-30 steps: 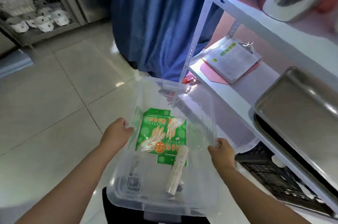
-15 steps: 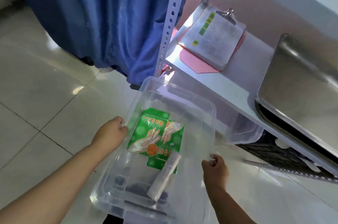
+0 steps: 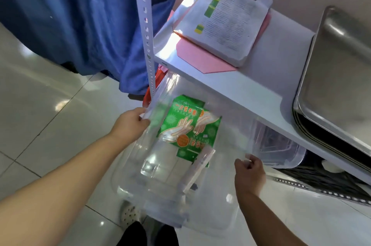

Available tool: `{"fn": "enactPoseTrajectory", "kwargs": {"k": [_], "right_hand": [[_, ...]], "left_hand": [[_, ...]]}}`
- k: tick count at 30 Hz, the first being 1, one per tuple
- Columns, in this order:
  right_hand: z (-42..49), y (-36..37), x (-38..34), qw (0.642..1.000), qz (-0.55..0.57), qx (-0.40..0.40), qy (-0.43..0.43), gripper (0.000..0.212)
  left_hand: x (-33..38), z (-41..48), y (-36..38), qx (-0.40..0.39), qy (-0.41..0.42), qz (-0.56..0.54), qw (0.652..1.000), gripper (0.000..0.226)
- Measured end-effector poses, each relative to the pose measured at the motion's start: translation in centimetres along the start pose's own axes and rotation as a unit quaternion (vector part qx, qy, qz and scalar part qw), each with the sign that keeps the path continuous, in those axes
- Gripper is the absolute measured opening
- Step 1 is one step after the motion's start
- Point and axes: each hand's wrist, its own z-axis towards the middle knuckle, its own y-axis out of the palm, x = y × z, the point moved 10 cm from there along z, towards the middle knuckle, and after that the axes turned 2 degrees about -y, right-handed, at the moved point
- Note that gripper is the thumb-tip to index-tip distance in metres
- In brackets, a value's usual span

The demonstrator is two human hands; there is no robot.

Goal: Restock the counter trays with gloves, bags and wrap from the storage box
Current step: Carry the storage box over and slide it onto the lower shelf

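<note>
The clear box (image 3: 160, 181), gripped at its left rim by the left hand (image 3: 130, 125) and at its right rim by the right hand (image 3: 248, 173), fingers closed on the plastic, should be kept level so that the green glove packet (image 3: 188, 125) and the roll (image 3: 197, 169) are not slid about.

The white shelf (image 3: 249, 87) carries a pink folder (image 3: 200, 59) with a clipboard (image 3: 230, 22) of printed papers resting on top. Further right on the same shelf sits a stack of metal trays (image 3: 337, 77). Below lies the tiled floor (image 3: 50, 117).
</note>
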Motion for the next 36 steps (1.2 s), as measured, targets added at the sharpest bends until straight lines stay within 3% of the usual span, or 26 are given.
{"fn": "enactPoseTrajectory", "kwargs": {"k": [5, 12, 19, 26, 29, 32, 34, 36], "right_hand": [[4.2, 2.6, -0.3, 1.000, 0.017, 0.017, -0.004, 0.027], [8.1, 4.5, -2.1, 0.999, 0.008, 0.046, -0.017, 0.027], [9.9, 5.2, -2.5, 1.000, 0.006, 0.019, -0.024, 0.013], [8.4, 4.3, -2.8, 0.995, -0.028, -0.071, -0.072, 0.021], [6.3, 0.1, -2.3, 0.993, -0.018, -0.031, -0.111, 0.022], [4.4, -5.4, -1.6, 0.987, -0.024, 0.070, -0.141, 0.016], [4.0, -8.6, -0.5, 0.982, -0.018, 0.150, -0.116, 0.021], [4.7, -9.9, 0.5, 0.982, -0.011, 0.177, -0.061, 0.033]], "left_hand": [[1.5, 4.1, 1.5, 0.028, 0.027, 0.018, 0.999, 0.017], [3.0, 6.3, 2.6, 0.021, 0.077, -0.036, 0.996, 0.036], [-3.1, 3.9, 3.0, 0.029, -0.011, -0.043, 0.999, 0.009], [-5.9, 0.8, 4.8, 0.032, -0.112, -0.108, 0.987, 0.010], [-5.3, 1.4, 4.4, 0.043, -0.118, -0.089, 0.988, 0.011], [-5.0, 2.1, 4.4, 0.040, -0.119, -0.078, 0.989, 0.010], [-5.1, 2.4, 4.4, 0.040, -0.118, -0.077, 0.989, 0.009], [-5.3, 2.5, 4.5, 0.043, -0.114, -0.087, 0.989, 0.009]]}}
